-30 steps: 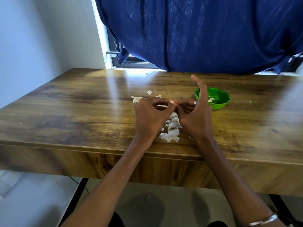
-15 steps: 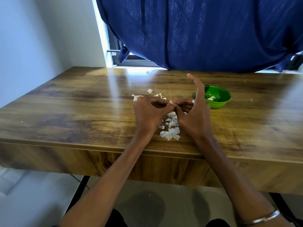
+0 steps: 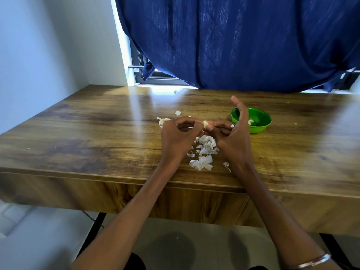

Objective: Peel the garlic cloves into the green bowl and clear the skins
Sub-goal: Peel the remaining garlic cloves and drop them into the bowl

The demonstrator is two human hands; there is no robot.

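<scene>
1. Head view: dark blue curtain [image 3: 243,41] hangs across the far side and covers most of the window; strip of window frame [image 3: 140,69] shows at its left edge.
2. Wooden surface [image 3: 78,137] spans the frame, glossy, with glare patches at far centre and right.
3. Left hand [image 3: 176,137] and right hand [image 3: 231,139] meet over the middle of the surface, fingertips together.
4. Both grips pinch one garlic clove [image 3: 205,123] held between them, just above the surface. Left fingers curl onto it from the left; right thumb and a bent finger take it from the right, while the right index finger sticks up straight.
5. Green bowl [image 3: 261,125] sits just right of the right hand, far side, partly hidden by the raised finger; one peeled clove [image 3: 251,121] lies inside.
6. Pile of white skins [image 3: 203,154] lies on the surface below and between the hands, near the front edge.
7. More skin bits [image 3: 162,120] lie just left of the left hand, with one flake [image 3: 177,113] farther back.
8. Ring [image 3: 233,125] on a right finger; metal bangle [image 3: 313,261] on the right wrist at bottom right.
</scene>
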